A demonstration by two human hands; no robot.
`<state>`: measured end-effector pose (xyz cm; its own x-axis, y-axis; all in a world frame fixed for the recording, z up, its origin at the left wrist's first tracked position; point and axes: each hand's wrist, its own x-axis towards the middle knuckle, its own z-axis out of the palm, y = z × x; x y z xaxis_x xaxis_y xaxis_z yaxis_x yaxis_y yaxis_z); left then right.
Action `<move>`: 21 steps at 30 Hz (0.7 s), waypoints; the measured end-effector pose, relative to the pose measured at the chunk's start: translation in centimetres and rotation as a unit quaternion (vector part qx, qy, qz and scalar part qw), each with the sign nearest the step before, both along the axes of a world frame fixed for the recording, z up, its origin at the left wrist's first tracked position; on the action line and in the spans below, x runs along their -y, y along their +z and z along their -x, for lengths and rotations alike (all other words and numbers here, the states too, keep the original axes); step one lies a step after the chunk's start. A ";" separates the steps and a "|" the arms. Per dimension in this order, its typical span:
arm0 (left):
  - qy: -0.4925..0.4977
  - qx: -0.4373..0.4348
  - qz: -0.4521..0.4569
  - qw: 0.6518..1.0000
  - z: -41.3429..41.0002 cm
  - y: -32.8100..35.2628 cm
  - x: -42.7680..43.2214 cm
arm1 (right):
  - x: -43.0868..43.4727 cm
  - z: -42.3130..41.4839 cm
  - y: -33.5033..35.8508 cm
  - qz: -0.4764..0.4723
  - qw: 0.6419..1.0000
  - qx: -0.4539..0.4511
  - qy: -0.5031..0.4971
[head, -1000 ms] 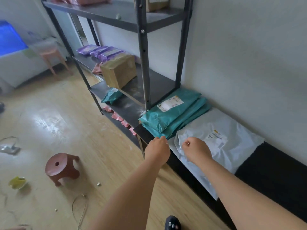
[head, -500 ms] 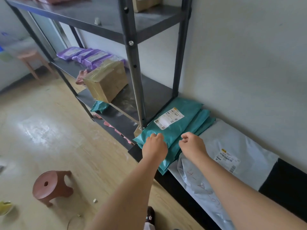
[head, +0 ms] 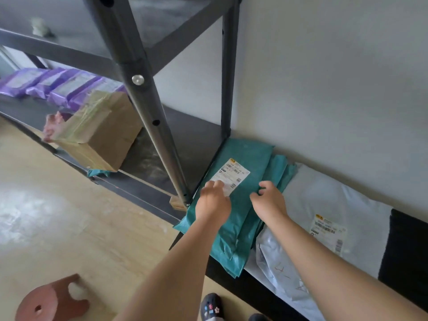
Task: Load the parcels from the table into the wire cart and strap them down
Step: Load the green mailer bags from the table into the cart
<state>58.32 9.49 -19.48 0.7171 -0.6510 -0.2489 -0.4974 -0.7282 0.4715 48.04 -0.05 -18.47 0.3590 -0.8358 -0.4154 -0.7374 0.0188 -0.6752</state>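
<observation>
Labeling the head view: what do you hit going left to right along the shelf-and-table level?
Purple parcels → taped cardboard box → front shelf post → left hand on the teal mailers → right hand → white mailer → black table surface.

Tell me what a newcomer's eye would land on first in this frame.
First, the two bare hands in the centre: the left hand and right hand both rest on the top teal parcel, the left over its white label. The teal stack sits on a black table against the wall, overlapping a large pale grey parcel to the right. To the left, a dark metal rack holds a taped cardboard box.
</observation>
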 end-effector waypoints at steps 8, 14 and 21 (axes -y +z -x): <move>-0.021 0.013 -0.029 0.999 -1.6 -1.2 0.8 | 0.9 -1.6 -0.2 -0.091 0.985 0.085 -0.123; 0.004 0.006 -0.014 1.000 -2.0 -1.4 0.8 | 0.2 -3.1 -0.6 -0.216 0.958 0.144 -0.122; 0.007 -0.013 0.001 1.000 -2.1 -0.4 1.3 | 0.6 -2.6 0.1 -0.218 0.950 0.148 -0.169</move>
